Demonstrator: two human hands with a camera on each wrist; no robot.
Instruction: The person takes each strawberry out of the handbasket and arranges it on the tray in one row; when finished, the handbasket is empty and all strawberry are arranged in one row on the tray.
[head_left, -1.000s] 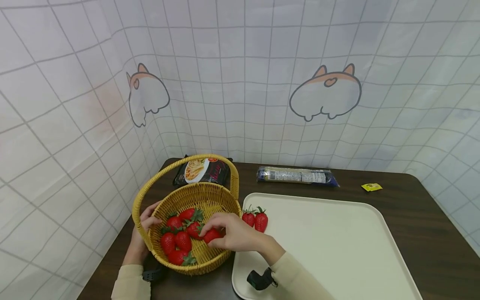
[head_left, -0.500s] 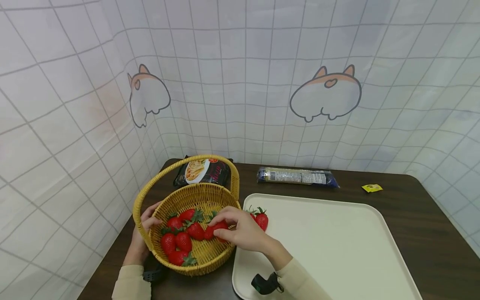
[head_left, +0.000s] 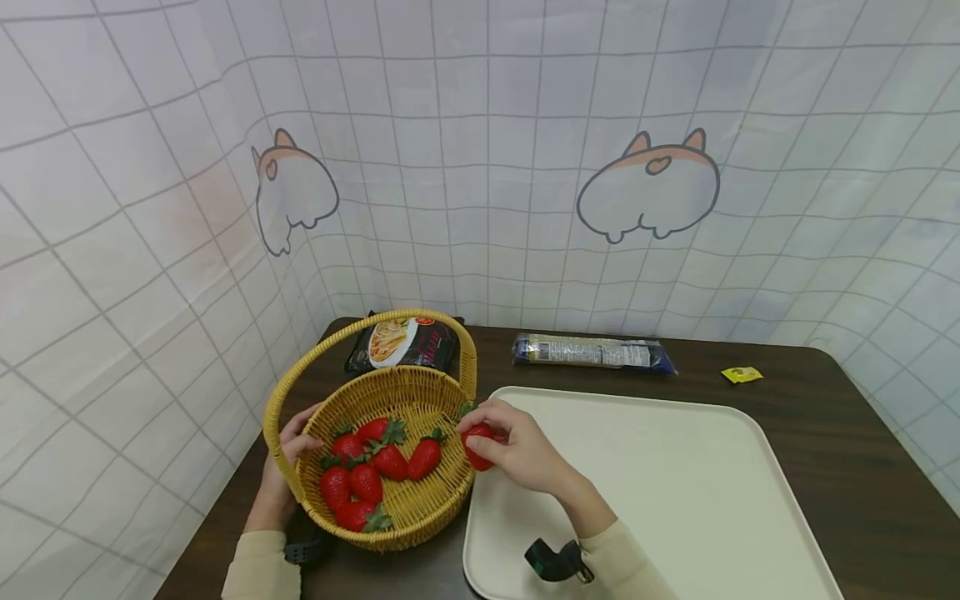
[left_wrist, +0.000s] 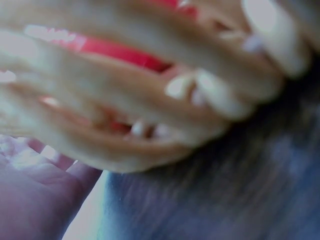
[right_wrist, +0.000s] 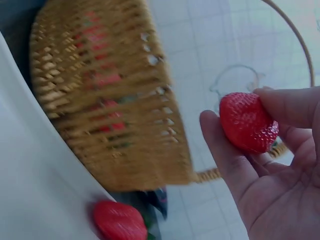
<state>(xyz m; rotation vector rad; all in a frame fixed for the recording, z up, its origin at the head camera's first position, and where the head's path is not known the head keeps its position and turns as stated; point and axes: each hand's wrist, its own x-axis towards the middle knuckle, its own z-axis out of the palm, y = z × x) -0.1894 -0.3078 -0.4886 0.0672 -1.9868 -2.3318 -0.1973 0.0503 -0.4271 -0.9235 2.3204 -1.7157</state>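
Note:
A yellow wicker basket (head_left: 405, 392) with a tall hoop handle stands left of centre in the head view, several red strawberries (head_left: 366, 483) lying inside. My left hand (head_left: 294, 442) grips its left side at the rim; in the left wrist view that hand (left_wrist: 37, 195) is blurred beside the weave. My right hand (head_left: 521, 450) pinches one strawberry (right_wrist: 247, 122) between thumb and fingers, above the basket's right rim and the tray's edge. Another strawberry (right_wrist: 120, 220) rests on the cream tray (head_left: 637, 483), seen in the right wrist view but covered by my right hand in the head view.
Behind the basket lies a black food packet (head_left: 390, 343). A long clear-and-blue packet (head_left: 592, 352) and a small yellow sachet (head_left: 742, 375) lie along the back of the dark table (head_left: 817, 408). A gridded cloth (head_left: 480, 167) hangs behind and at the sides.
My right hand has moved right and out of the basket, carrying a strawberry. A strawberry it partly covered now shows in the basket. The left hand stays in place.

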